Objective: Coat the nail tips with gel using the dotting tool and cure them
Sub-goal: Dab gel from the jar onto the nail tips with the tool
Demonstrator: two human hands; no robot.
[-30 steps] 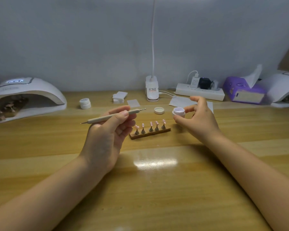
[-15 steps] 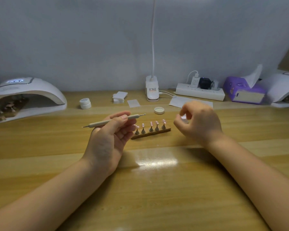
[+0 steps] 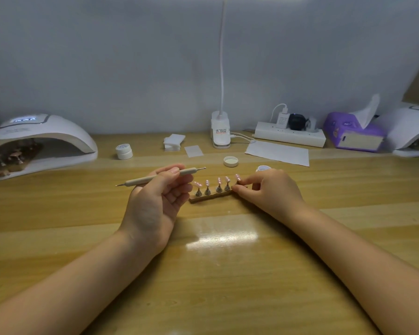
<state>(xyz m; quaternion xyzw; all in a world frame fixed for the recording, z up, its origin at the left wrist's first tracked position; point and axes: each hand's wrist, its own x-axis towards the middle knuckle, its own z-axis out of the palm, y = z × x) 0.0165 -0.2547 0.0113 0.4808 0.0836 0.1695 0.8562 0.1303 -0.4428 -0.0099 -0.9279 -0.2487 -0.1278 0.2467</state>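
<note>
My left hand [image 3: 155,204] pinches a beige dotting tool [image 3: 160,177] between thumb and forefinger, held level above the table, palm up. Just right of it a brown wooden strip [image 3: 209,196] carries several pink nail tips [image 3: 219,182] on small metal stands. My right hand [image 3: 267,192] pinches the right end of that strip with thumb and fingertips. Behind the right hand the open white gel jar [image 3: 263,168] stands on the table, partly hidden. Its lid [image 3: 230,161] lies further back.
A white curing lamp [image 3: 38,141] with another nail stand inside sits at the far left; a second lamp [image 3: 411,131] is at the far right. At the back are a closed white jar [image 3: 124,151], pads [image 3: 173,142], paper sheet [image 3: 277,153], desk lamp base [image 3: 220,130], power strip [image 3: 289,135] and purple tissue box [image 3: 352,132].
My right hand set the gel jar down on the table and moved left and down to the right end of the nail strip. My left hand barely moved with the tool.
</note>
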